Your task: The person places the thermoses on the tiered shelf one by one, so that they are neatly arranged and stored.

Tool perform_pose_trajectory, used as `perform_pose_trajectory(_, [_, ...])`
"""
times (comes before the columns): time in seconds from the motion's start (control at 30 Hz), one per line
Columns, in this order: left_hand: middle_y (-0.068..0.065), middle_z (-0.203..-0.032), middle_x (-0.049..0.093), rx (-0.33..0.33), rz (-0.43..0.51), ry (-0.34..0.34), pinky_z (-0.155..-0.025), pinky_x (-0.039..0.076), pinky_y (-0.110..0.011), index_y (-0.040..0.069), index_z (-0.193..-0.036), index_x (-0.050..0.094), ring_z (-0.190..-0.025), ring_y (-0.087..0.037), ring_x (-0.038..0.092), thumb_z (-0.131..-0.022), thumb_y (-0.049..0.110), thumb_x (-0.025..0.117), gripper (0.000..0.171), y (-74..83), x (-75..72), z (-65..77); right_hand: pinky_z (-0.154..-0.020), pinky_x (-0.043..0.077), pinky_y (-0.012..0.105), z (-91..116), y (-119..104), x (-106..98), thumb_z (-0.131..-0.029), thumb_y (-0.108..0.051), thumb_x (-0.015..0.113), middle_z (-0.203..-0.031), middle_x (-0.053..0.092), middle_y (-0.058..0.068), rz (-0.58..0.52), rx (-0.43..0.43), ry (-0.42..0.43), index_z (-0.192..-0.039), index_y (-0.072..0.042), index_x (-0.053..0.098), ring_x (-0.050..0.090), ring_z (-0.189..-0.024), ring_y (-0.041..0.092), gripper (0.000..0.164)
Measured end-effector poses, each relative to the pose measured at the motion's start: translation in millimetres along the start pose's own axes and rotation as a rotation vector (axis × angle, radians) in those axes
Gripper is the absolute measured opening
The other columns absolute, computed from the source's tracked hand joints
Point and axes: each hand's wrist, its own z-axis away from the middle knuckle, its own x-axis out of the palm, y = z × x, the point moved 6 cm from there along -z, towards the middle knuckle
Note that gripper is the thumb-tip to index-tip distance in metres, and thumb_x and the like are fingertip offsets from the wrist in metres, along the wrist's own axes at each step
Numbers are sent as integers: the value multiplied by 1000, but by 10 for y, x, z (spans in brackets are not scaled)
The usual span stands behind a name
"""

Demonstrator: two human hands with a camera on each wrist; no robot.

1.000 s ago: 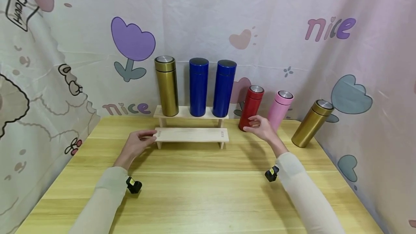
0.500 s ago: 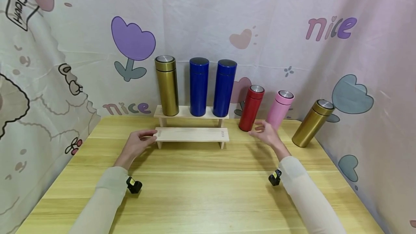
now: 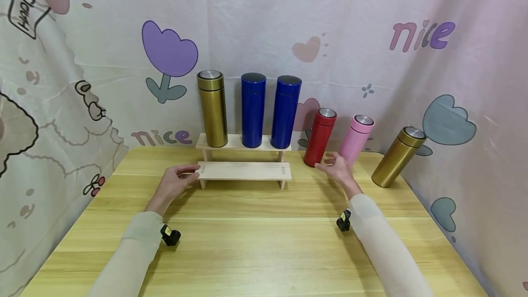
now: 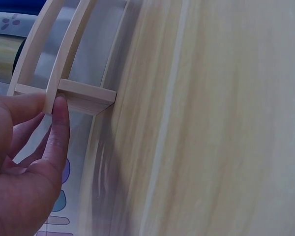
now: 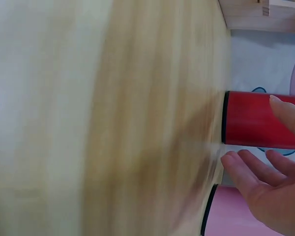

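My left hand pinches the left end of the lower board of a two-tier wooden stand; in the left wrist view the thumb and a finger clasp the board edge. On the upper tier stand a gold thermos flask and two blue flasks, one in the middle and one at the right. My right hand, fingers spread and relaxed, is beside a red thermos flask, in front of a pink flask. The right wrist view has the thumb overlapping the red flask; contact cannot be told.
A second gold flask stands at the far right of the wooden table. A printed curtain hangs close behind the table and along its sides.
My right hand drew back from in front of the red flask toward the pink one and lower, then stayed nearly still. The left hand keeps its place on the stand.
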Motion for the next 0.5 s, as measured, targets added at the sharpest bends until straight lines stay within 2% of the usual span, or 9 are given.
perform_pose_trajectory(0.13, [-28, -145, 58, 2, 3, -2, -80, 50, -8, -1, -140, 61, -126, -36, 60, -103, 17, 65, 41, 2, -1, -2, -107, 52, 54, -91, -9, 0, -93, -32, 76, -144, 55, 32, 20, 24, 18, -153, 4, 38, 56, -133, 44, 80])
perform_pose_trajectory(0.23, [-28, -144, 58, 3, 0, 1, -80, 51, -8, -1, -140, 62, -125, -34, 62, -103, 17, 64, 41, 2, -8, -1, -109, 50, 54, -134, -25, 3, -93, -33, 76, -145, 55, 32, 20, 48, 9, -154, 3, 37, 55, -133, 44, 81])
perform_pose_trajectory(0.43, [-27, -143, 60, 1, 4, 1, -81, 53, -11, -1, -139, 63, -108, -10, 65, -103, 19, 66, 42, 2, -5, 6, -110, 49, 52, -192, -37, 28, -92, -33, 77, -145, 56, 31, 9, 79, 5, -154, 3, 35, 57, -131, 44, 83])
perform_pose_trajectory(0.5, [-27, -143, 59, 0, 4, -1, -81, 53, -11, -1, -139, 63, -106, -6, 64, -103, 19, 66, 42, 5, -2, 12, -110, 50, 51, -219, -27, 45, -93, -33, 77, -145, 56, 31, 2, 83, 7, -154, 3, 34, 57, -132, 43, 83])
